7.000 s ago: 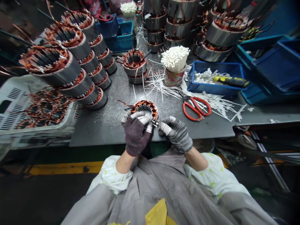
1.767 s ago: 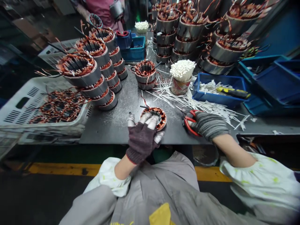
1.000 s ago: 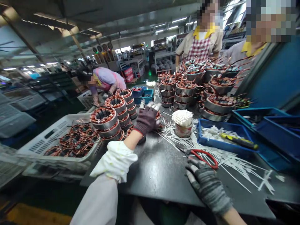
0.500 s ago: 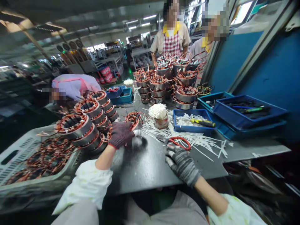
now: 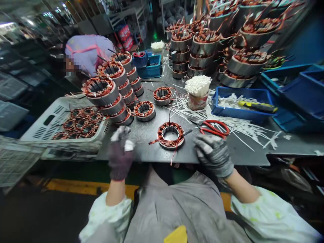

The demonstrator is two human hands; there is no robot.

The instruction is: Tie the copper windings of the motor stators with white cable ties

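Observation:
A flat stator (image 5: 170, 135) with copper windings and loose wire leads lies on the dark table (image 5: 141, 148) near its front edge. To the left of it is my left hand (image 5: 120, 153) in a dark maroon glove, blurred, at the table edge and holding nothing. My right hand (image 5: 214, 154), in a grey glove, rests on the table edge right of the stator with loosely bent fingers and nothing in it. Red-handled scissors (image 5: 215, 127) lie just beyond my right hand. Two more single stators (image 5: 144, 110) (image 5: 162, 94) sit farther back.
Stacks of stators (image 5: 106, 91) stand at the left and more stacks (image 5: 199, 44) at the back. A white crate (image 5: 45, 125) of windings is left of the table. A cup of white sticks (image 5: 197, 91), scattered strips and a blue tray (image 5: 225, 110) with a yellow-handled tool (image 5: 257, 106) are at the right. A person (image 5: 86, 54) bends at far left.
My left hand carried a stator back beside the stacks and returned to the front edge. My right hand left the scissors. A different stator now lies in front of me.

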